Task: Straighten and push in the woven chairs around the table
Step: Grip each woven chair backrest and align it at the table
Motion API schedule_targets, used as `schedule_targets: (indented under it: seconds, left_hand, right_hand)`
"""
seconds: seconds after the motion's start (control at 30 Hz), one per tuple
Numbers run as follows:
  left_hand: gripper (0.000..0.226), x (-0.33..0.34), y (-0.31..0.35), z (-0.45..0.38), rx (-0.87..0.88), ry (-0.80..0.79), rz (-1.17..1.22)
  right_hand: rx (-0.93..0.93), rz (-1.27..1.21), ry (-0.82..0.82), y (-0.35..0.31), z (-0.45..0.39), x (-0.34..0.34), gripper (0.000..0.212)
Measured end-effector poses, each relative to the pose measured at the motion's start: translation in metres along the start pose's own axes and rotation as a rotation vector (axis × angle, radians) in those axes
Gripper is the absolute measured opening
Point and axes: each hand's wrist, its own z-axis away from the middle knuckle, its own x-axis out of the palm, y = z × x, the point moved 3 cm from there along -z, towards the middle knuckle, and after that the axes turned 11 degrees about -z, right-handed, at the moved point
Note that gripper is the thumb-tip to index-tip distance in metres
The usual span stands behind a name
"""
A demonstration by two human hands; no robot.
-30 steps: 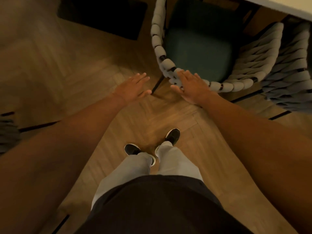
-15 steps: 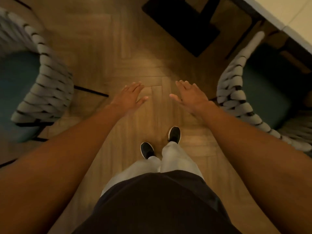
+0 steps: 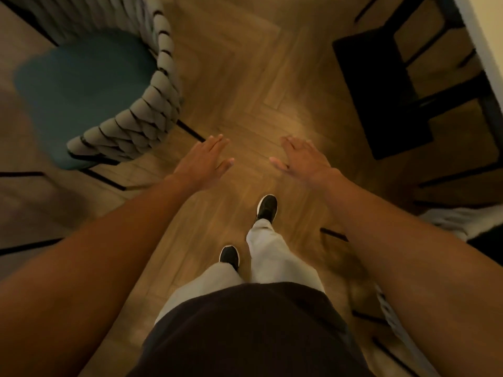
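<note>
A woven chair (image 3: 152, 112) with thick grey braided back and a teal seat stands at the upper left, its back curving toward me. My left hand (image 3: 202, 161) hovers flat over the floor just right of that chair's back, touching nothing. My right hand (image 3: 302, 159) is held out level beside it, fingers straight, also empty. The woven edge of another chair (image 3: 394, 319) shows at the lower right, mostly hidden behind my right forearm. The white table edge (image 3: 487, 50) runs down the far upper right.
A black table base (image 3: 381, 96) with dark frame bars sits on the herringbone wood floor at the upper right. Thin black chair legs (image 3: 190, 131) stick out by the left chair. My feet in black shoes (image 3: 266, 208) stand mid-floor.
My right hand has left the back of the chair it pressed a second ago. The view has swung left: that chair slid out to the right, and the left chair has come closer.
</note>
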Motion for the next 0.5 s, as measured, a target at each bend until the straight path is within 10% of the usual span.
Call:
schedule_targets:
  seconds: [0.5]
  left_hand:
    - [0.068,-0.045,-0.109,-0.059,-0.451,0.222,0.161]
  right_hand:
    - [-0.465,0.276,-0.165,-0.109,-0.211,-0.098,0.078]
